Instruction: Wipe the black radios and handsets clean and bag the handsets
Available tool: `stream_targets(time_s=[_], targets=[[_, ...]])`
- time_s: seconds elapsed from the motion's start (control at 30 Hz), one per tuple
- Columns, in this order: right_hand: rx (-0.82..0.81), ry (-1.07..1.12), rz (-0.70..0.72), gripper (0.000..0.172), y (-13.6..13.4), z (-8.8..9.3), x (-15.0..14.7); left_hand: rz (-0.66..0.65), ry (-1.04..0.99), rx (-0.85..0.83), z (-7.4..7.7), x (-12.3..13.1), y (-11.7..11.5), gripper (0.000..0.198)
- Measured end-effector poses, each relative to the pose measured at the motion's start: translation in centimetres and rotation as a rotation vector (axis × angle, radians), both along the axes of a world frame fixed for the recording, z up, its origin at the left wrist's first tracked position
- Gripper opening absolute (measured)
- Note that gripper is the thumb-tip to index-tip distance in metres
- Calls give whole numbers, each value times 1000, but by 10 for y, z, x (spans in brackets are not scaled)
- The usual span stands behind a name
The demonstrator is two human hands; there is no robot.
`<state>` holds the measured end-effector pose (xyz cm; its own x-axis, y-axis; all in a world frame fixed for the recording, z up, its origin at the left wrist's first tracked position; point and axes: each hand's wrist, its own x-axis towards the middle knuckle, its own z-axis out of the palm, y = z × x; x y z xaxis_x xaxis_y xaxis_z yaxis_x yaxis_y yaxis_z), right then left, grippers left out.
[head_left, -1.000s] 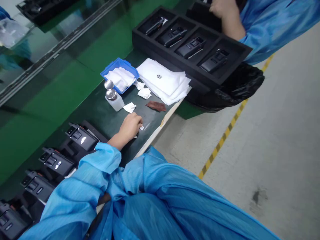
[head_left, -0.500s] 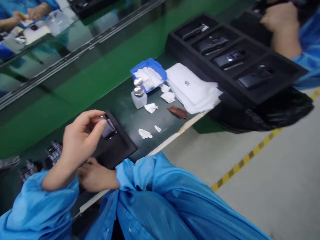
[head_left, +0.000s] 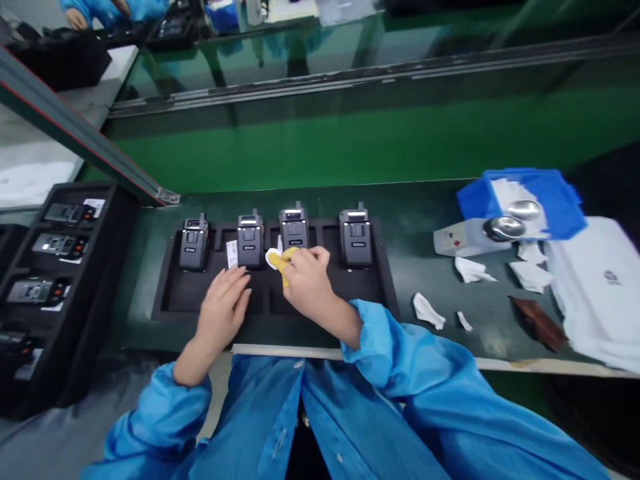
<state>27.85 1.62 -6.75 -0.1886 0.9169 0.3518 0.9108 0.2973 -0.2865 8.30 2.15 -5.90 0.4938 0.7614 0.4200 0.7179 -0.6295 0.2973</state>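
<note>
My right hand (head_left: pixel 309 277), with yellow finger cots on its thumb and forefinger, pinches a small white wipe (head_left: pixel 273 258). The wipe is between two black handheld radios, beside the lower part of one radio (head_left: pixel 250 240). My left hand (head_left: pixel 224 305) lies with its fingers stretched out just below that radio, near a white label (head_left: pixel 232 254); whether it touches the radio I cannot tell. Another radio (head_left: pixel 295 227) stands behind my right hand, its lower part hidden. Further radios are at the left (head_left: pixel 194 243) and right (head_left: pixel 356 237) of the black foam tray (head_left: pixel 175 293).
Right of the tray are scraps of white wipe (head_left: pixel 429 311), a pump bottle (head_left: pixel 453 239), a blue basket (head_left: pixel 555 200) of wipes, a brown wrapper (head_left: pixel 540 323) and white sheets (head_left: pixel 600 287). At the left stands another foam tray (head_left: pixel 100 273) with devices. Across the partition, a co-worker's blue sleeves (head_left: pixel 145 9) show.
My view has swung left and levelled, bringing the tray of radios to the centre. My hands have moved apart over this tray; the right now shows a wipe.
</note>
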Motion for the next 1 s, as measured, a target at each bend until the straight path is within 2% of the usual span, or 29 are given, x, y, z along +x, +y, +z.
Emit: stream_targets(time_s=[0.1, 0.2, 0.33, 0.5, 0.7, 0.87, 1.0], targets=[[65, -128, 58, 26, 19, 0, -17, -36, 84, -33, -19, 3, 1, 30], [112, -227, 95, 27, 33, -3, -34, -19, 117, -114, -27, 7, 3, 37], [122, -314, 106, 30, 40, -4, -43, -16, 97, -112, -28, 8, 2, 38], [38, -351, 61, 32, 34, -2, -34, -35, 77, -118, -28, 7, 2, 38], [115, -365, 37, 31, 30, -4, -33, -37, 65, -132, -29, 8, 1, 40], [59, -350, 55, 31, 35, -5, -39, -44, 62, -125, -29, 8, 1, 41], [111, -378, 18, 33, 28, -5, -27, -57, 57, -102, -28, 7, 2, 37]])
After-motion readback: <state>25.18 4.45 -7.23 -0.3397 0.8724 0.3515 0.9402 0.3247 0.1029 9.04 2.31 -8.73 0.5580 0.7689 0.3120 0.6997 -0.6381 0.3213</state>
